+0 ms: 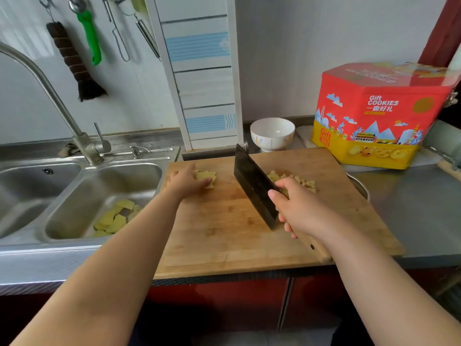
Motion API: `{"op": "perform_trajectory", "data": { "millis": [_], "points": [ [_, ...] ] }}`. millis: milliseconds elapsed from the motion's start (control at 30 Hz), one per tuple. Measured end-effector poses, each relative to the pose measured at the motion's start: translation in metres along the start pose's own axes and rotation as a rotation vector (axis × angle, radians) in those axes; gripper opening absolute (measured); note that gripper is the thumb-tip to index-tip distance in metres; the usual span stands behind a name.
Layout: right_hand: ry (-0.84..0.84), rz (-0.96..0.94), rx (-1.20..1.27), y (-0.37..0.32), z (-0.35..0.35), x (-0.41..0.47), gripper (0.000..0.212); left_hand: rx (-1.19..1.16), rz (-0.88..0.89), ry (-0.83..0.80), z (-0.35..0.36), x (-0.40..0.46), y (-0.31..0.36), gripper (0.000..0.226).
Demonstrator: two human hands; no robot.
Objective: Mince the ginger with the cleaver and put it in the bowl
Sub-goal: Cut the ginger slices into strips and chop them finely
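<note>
One wooden cutting board (224,221) lay on the steel surface (411,208), carrying the ginger in two groups: a small stack of pale yellow flat slices (205,177) at the board's far left, and a loose heap of chopped bits (296,181) to the right of the blade. The left hand (185,182) rested over the slices, fingers curled onto them. The right hand (301,211) had its grip clenched around the handle of one dark cleaver (254,188), blade edge down on the board. One white bowl (272,133) stood just beyond the board, apart from the ginger.
</note>
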State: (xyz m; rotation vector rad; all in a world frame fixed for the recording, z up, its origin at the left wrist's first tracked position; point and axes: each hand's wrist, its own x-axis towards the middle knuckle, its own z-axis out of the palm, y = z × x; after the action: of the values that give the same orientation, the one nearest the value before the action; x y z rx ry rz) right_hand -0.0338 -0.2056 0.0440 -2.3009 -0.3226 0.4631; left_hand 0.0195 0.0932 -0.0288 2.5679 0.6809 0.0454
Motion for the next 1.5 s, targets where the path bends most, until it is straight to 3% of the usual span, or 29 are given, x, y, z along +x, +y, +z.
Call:
{"op": "perform_trajectory", "data": {
  "millis": [100,367,533,633,700,767,867,1000,1133,1233,1300,1433,1500],
  "points": [
    [-0.019,0.017,-0.013,0.001,0.000,0.004,0.045,0.239,0.165,-0.043,-0.007,0.014,0.001,0.070],
    [-0.002,0.039,-0.052,0.003,0.001,0.002,0.041,0.416,0.221,-0.195,-0.019,0.029,0.015,0.073],
    [0.010,0.017,-0.155,0.001,0.005,0.000,0.042,0.481,0.265,-0.118,-0.017,0.018,0.023,0.066],
    [0.021,0.024,-0.173,0.001,0.006,-0.001,0.042,0.297,0.337,-0.015,-0.017,-0.006,0.027,0.040],
    [0.031,0.029,-0.196,0.002,0.006,-0.002,0.043,0.111,0.373,-0.113,-0.024,-0.023,0.026,0.022],
    [0.041,0.029,-0.224,0.002,0.008,-0.002,0.044,0.002,0.375,-0.348,-0.033,-0.041,0.021,0.020],
    [0.063,-0.002,-0.273,0.002,0.010,-0.003,0.043,0.079,0.378,-0.540,-0.032,-0.066,0.015,0.020],
    [0.094,-0.051,-0.304,0.001,0.014,-0.002,0.040,0.070,0.420,-0.370,-0.015,-0.084,0.012,0.019],
    [0.113,-0.075,-0.333,-0.001,0.017,-0.003,0.037,-0.243,0.306,-0.222,-0.010,-0.090,0.001,0.015],
    [0.120,-0.093,-0.355,-0.001,0.019,-0.004,0.037,-0.652,0.134,-0.238,-0.011,-0.098,-0.006,0.018],
    [0.134,-0.107,-0.374,-0.001,0.021,-0.005,0.037,-0.789,0.052,-0.211,-0.004,-0.105,-0.005,0.021],
    [0.159,-0.143,-0.427,-0.001,0.024,-0.005,0.037,-0.404,0.100,0.105,0.022,-0.115,0.008,0.031],
    [0.160,-0.155,-0.439,0.000,0.026,-0.005,0.038,-0.357,0.147,0.135,0.025,-0.119,0.012,0.041]
  ]
}}
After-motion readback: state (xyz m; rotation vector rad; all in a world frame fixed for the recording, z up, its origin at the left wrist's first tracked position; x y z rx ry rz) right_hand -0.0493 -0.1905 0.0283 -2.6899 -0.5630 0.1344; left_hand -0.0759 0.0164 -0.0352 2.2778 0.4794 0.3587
